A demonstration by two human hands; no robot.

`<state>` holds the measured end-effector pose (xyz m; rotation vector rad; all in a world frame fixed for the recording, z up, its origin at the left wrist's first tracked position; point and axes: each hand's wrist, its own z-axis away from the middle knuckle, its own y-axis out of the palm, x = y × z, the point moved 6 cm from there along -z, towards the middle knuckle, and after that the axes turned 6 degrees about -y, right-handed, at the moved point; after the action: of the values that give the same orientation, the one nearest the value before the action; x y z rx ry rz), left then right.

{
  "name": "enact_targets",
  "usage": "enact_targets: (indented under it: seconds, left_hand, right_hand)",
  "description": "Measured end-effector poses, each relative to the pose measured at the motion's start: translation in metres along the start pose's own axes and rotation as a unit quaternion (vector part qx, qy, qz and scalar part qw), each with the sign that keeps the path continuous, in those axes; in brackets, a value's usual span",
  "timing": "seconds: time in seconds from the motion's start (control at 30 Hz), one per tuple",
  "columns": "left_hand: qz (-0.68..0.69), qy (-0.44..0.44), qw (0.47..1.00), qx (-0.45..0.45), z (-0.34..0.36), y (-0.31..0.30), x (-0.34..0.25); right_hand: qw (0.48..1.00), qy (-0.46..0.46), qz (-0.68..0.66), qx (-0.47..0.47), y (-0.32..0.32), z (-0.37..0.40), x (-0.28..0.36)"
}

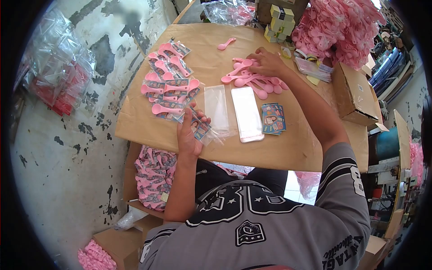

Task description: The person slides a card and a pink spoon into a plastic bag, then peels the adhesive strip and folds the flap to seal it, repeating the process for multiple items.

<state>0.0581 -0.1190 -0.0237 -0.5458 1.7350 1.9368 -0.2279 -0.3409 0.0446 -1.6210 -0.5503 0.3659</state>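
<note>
My left hand [189, 135] is closed on a clear plastic bag with a printed card [200, 129] inside, near the table's front edge. My right hand [268, 63] reaches over a loose pile of pink spoons [261, 93], its fingers closed on a pink spoon [246, 63] at the top; the fingertips are partly hidden. Between the hands lie an empty clear bag [216, 107], a white stack of bags [247, 114] and a small stack of printed cards [273, 119]. Left of these, several bagged pink spoons with cards [167, 109] lie in overlapping rows.
One pink spoon [226, 44] lies alone at the back of the brown-covered table [202, 54]. Small yellow boxes [282, 20] and a large heap of bagged pink spoons [339, 27] stand back right. A cardboard box [355, 96] sits right; another box of packed spoons [155, 177] is below left.
</note>
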Motion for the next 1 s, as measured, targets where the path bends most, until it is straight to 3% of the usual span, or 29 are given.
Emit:
enact_targets:
  seconds: [0.13,0.23,0.33,0.43,0.53,0.63,0.73,1.0]
  left_hand:
    - [0.0,-0.002,1.0,0.003,-0.002,0.0,0.001]
    - [0.001,-0.003,1.0,-0.002,-0.001,0.0,0.001]
    - [-0.004,0.001,1.0,-0.009,-0.001,0.001,0.0]
    - [-0.005,0.002,1.0,-0.01,-0.002,0.001,0.001]
    - [0.002,0.003,1.0,-0.001,-0.002,0.001,0.0]
    - [0.0,0.0,1.0,-0.005,-0.003,-0.003,0.002]
    - [0.002,-0.001,1.0,-0.003,-0.005,-0.003,0.002]
    - [0.01,-0.005,1.0,0.005,-0.004,-0.002,0.002]
  right_hand:
    - [0.999,0.006,0.034,0.001,-0.017,-0.022,-0.004]
    - [0.997,0.066,0.045,-0.021,-0.013,-0.054,-0.01]
    - [0.991,-0.002,-0.049,-0.126,0.006,-0.089,-0.015]
    - [0.976,-0.087,-0.052,-0.193,0.028,-0.113,-0.007]
    - [0.977,-0.082,0.042,-0.191,0.046,-0.128,-0.005]
    - [0.992,-0.099,0.021,-0.071,0.066,-0.143,-0.006]
    - [0.997,-0.06,-0.004,-0.044,0.054,-0.133,0.0]
    - [0.993,-0.09,0.004,-0.069,0.023,-0.08,0.0]
